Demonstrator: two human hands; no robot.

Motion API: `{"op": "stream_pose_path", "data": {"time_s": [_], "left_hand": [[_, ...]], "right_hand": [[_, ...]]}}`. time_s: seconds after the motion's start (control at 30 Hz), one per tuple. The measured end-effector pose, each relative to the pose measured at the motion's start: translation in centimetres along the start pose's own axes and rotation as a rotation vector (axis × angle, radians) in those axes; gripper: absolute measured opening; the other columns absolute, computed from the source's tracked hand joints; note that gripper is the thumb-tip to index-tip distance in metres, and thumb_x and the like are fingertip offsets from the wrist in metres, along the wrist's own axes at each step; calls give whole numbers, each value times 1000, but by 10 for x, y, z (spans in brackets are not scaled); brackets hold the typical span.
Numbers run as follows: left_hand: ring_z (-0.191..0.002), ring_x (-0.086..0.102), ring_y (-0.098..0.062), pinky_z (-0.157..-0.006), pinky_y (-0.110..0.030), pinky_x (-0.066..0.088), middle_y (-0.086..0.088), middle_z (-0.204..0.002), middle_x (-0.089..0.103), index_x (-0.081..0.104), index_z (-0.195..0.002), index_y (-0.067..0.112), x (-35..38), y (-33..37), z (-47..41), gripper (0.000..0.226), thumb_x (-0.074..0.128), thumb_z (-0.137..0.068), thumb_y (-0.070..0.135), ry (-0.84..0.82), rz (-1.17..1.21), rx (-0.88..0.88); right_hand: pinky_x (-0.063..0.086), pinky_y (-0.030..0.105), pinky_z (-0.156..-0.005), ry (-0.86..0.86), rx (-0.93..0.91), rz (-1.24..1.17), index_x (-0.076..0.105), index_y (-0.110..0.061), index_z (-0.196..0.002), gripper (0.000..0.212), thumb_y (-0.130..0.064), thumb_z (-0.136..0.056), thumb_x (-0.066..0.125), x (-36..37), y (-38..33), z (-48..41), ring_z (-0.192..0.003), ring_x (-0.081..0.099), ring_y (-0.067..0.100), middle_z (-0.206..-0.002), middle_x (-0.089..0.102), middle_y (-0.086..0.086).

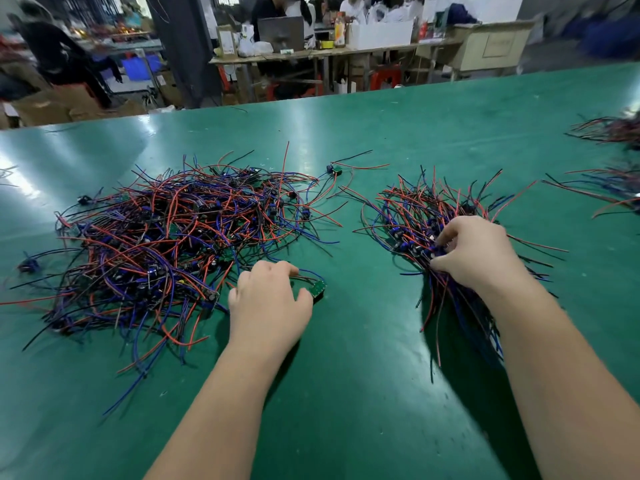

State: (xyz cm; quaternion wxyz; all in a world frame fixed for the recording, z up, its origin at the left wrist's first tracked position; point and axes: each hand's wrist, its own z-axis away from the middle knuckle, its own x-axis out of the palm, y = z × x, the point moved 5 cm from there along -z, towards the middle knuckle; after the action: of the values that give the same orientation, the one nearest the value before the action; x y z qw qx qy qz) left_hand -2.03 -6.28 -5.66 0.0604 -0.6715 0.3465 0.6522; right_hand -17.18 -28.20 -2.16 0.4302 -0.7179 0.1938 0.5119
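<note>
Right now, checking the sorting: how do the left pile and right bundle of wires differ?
The left pile is bigger and tangled; the right bundle is smaller and gathered. The left hand holds one board at the pile's edge; the right hand grips the bundle. Both mix red, blue and black wires.

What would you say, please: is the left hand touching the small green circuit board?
Touching. In the head view the left hand grips the green circuit board, thumb against its edge.
</note>
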Motion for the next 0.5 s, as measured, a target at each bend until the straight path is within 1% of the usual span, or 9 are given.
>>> {"op": "stream_pose_path", "data": {"time_s": [0.07, 0.17, 0.23, 0.27, 0.3, 0.33, 0.4, 0.43, 0.5], "left_hand": [[-115, 48, -23, -96, -39, 35, 3, -121, 56, 57, -121, 31, 2, -1, -1, 36, 54, -86, 39, -27, 18, -4], [-113, 51, -20, -96, -40, 34, 6, -117, 59, 59, -118, 33, 4, -1, -1, 34, 54, -85, 39, -65, 65, -10], [-113, 51, -19, -96, -39, 34, 7, -117, 59, 59, -118, 33, 5, 0, -1, 34, 54, -85, 39, -69, 71, -3], [-113, 51, -19, -96, -39, 34, 7, -118, 59, 59, -118, 33, 5, 0, -1, 34, 54, -86, 39, -69, 68, 3], [-113, 51, -19, -96, -40, 33, 7, -118, 59, 58, -118, 33, 5, 0, -1, 34, 53, -86, 40, -68, 62, 7], [-113, 51, -19, -96, -40, 33, 7, -118, 58, 58, -118, 32, 5, 0, -1, 33, 53, -86, 40, -66, 58, 10], [-112, 51, -19, -96, -40, 33, 7, -117, 59, 59, -118, 33, 5, 0, -1, 33, 53, -86, 41, -57, 55, 12], [-112, 52, -18, -96, -40, 33, 8, -116, 60, 59, -117, 33, 4, 0, -1, 33, 53, -86, 42, -49, 55, 13], [-110, 54, -16, -95, -38, 33, 10, -114, 61, 60, -114, 33, 3, -1, -2, 33, 54, -84, 48, -22, 70, 17]], "right_hand": [[38, 24, -70, 98, -27, -125, 70, -13, -78, 9, -13, -70, 75, -7, -5, 1, -75, 57, 21, -79, 67, 4], [47, 30, -73, 495, -194, -418, 66, -13, -79, 8, -12, -74, 72, -32, -15, 11, -75, 60, 21, -78, 63, 2], [48, 28, -73, 708, -343, -459, 66, -9, -84, 9, -10, -77, 72, -45, -19, 20, -74, 57, 20, -83, 57, 2], [48, 29, -74, 729, -367, -432, 66, -7, -85, 10, -9, -77, 72, -46, -19, 21, -75, 56, 21, -84, 57, 4], [48, 31, -75, 673, -347, -387, 67, -7, -85, 10, -9, -77, 73, -43, -17, 17, -77, 57, 23, -84, 57, 5], [47, 32, -76, 547, -297, -312, 68, -8, -83, 10, -10, -75, 75, -36, -14, 10, -79, 58, 25, -82, 59, 6], [39, 27, -71, 202, -170, -104, 70, -11, -80, 10, -13, -73, 77, -12, -7, -1, -79, 58, 24, -77, 62, 5], [34, 25, -68, 86, -130, -40, 71, -11, -79, 10, -14, -72, 78, -2, -3, -3, -76, 56, 22, -76, 63, 4], [31, 25, -66, 43, -85, -21, 68, -13, -81, 15, -15, -71, 79, 3, 1, -4, -75, 53, 21, -76, 62, 2]]}}
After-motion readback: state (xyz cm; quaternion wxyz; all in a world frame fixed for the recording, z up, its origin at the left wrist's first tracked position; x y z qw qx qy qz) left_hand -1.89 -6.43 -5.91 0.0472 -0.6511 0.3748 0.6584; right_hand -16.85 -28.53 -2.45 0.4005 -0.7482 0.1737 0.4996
